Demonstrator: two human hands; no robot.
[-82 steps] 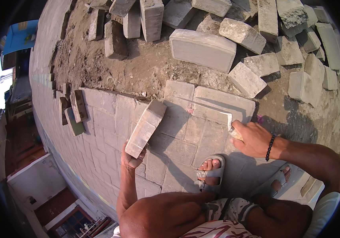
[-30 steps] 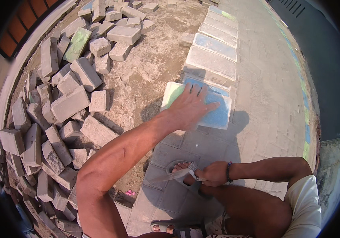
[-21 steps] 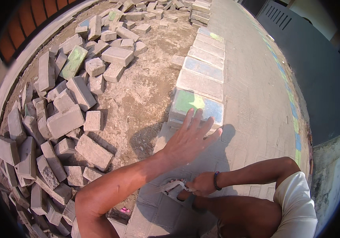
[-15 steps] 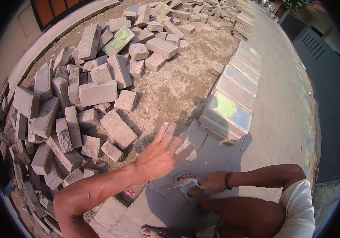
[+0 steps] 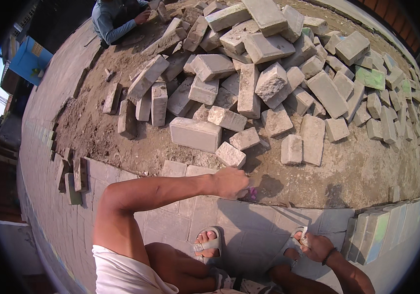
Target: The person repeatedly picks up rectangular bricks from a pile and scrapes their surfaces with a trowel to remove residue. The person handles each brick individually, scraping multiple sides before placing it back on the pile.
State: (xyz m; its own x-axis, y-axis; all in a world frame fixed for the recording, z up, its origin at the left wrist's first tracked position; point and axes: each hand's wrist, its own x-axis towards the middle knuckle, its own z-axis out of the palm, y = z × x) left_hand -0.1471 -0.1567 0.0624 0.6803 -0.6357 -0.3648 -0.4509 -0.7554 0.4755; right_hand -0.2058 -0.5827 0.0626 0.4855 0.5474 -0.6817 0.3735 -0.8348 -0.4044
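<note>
Sandy ground [image 5: 357,171], left hand [image 5: 229,182] beside paver [image 5: 230,155] — right hand [image 5: 318,246] on sandal [image 5: 293,240]

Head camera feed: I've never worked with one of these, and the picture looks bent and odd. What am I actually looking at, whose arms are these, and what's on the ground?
This is a single wide fisheye camera worn on a person's head, looking down, so straight edges curve near the rim. There is no machine: the arms rising from the bottom edge are the wearer's own.

The left hand reaches forward to the edge where the laid paving meets the bare sand bed, close to a small pink object; whether it grips anything is unclear. The right hand, with a dark wristband, rests low by the person's sandalled foot.

Beyond lies a loose heap of grey paving blocks, with one large block nearest. A neat stack of blocks stands at the right. Another person crouches at the top.
</note>
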